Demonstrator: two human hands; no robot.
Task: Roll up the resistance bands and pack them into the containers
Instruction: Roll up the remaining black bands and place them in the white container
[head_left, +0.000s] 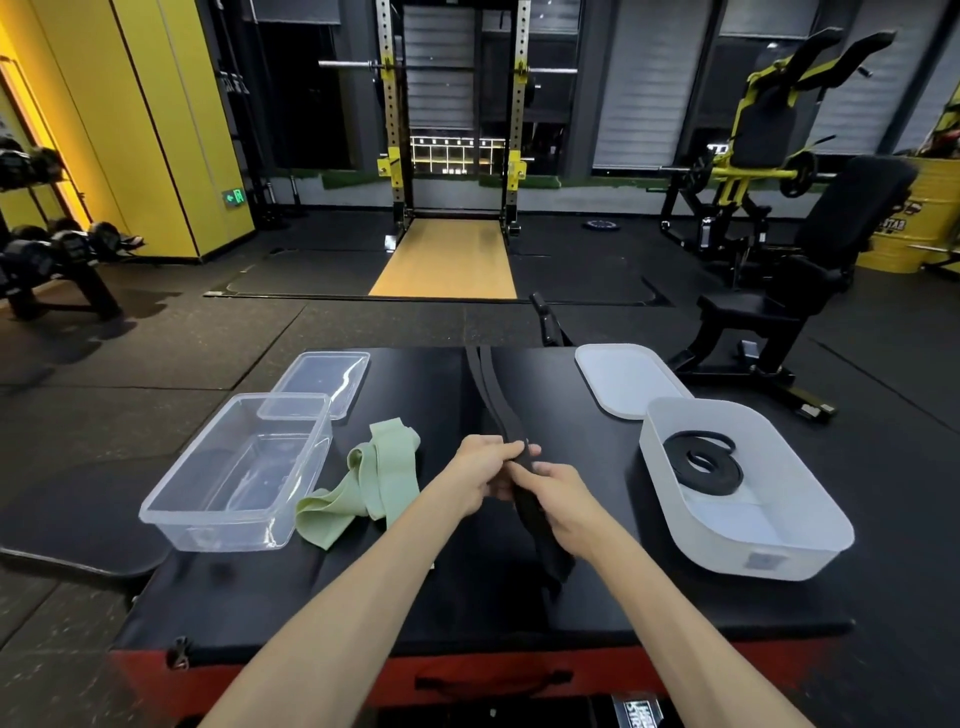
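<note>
A long black resistance band (491, 387) runs from the far edge of the black padded box top (447, 582) down to my hands. My left hand (480, 470) grips it from the left. My right hand (563, 501) grips it just below, and its loose end hangs toward me past that hand. A light green band (363, 483) lies crumpled on the pad left of my hands. A clear plastic container (234, 478) stands at the left with nothing in it. The white container (748, 530) at the right holds a coiled thin black band (704, 460).
A clear lid (319, 379) leans behind the clear container and a white lid (626, 376) lies behind the white one. Past the box are a squat rack (452, 130), a weight machine (769, 156), a black bench seat (810, 270) and dumbbell racks (47, 249).
</note>
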